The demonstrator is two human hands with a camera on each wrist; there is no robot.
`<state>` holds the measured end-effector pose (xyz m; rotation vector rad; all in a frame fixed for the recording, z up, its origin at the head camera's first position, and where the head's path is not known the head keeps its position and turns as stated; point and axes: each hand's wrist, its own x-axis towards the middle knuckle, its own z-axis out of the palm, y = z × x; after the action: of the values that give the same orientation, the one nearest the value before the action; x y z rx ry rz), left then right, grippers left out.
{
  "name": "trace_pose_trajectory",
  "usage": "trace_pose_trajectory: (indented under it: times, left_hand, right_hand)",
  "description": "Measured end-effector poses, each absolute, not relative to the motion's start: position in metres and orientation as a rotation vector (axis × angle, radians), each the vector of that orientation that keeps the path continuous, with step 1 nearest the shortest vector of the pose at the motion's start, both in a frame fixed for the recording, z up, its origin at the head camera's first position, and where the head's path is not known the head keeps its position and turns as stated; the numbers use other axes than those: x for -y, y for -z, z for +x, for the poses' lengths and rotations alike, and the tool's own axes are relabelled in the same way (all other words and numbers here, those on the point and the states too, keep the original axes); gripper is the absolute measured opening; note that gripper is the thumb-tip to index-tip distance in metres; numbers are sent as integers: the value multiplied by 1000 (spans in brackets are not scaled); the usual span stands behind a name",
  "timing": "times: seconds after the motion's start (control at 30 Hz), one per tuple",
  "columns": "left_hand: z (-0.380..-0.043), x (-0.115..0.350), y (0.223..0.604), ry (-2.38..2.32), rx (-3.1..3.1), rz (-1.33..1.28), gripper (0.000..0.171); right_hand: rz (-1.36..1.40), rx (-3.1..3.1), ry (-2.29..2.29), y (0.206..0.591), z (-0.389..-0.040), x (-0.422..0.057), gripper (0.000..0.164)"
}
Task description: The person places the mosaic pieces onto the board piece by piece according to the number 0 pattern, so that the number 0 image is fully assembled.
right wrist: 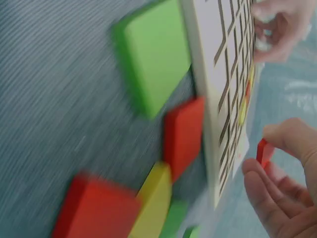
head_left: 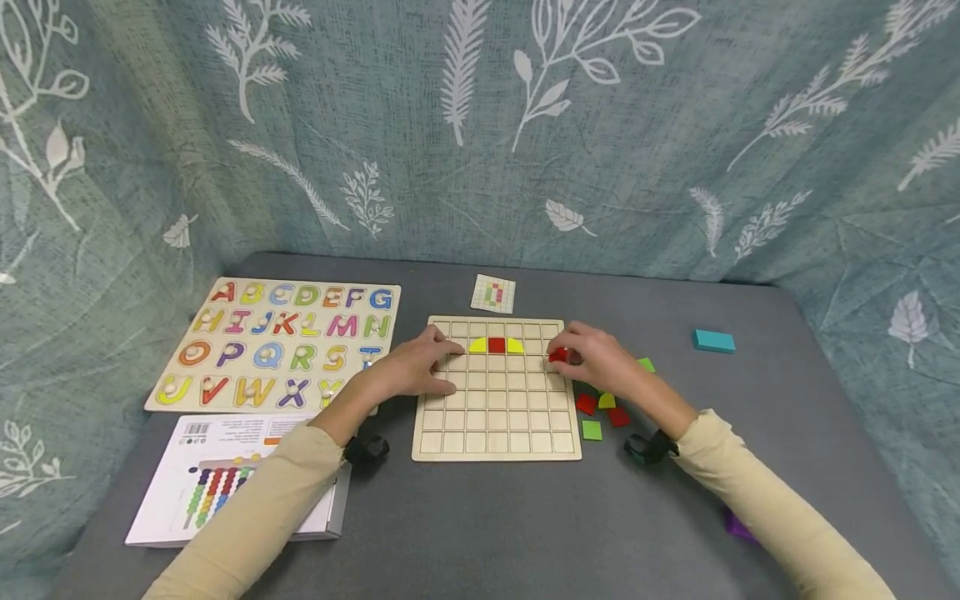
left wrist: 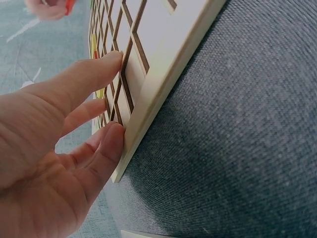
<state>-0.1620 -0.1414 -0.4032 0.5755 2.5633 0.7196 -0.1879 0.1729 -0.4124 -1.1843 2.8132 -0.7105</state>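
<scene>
Left hand [head_left: 408, 367]: spread on your grid board [head_left: 497, 421], likely steadying it.
Right hand [head_left: 597, 357]: you pinch a red tile [head_left: 557, 355] at the board's right edge.
Loose tiles [head_left: 592, 430]: beside the board, seemingly for reach.

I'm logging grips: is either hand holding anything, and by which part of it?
The right hand pinches a red piece, seemingly by opposite edges. The left hand grips nothing, resting on the left side of the grid board.
</scene>
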Motion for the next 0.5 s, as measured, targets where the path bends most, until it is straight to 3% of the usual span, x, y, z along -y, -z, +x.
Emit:
trace_pose_trajectory:
  times: [0.27, 0.5]
  left_hand:
    - [-163, 145, 401, -721, -2576, 582, 58]
    - [-162, 142, 402, -718, -2564, 584, 57]
  right_hand:
    - [-1427, -2712, 719, 417, -198, -128, 14]
    - [-1486, -2733, 605, 427, -200, -121, 13]
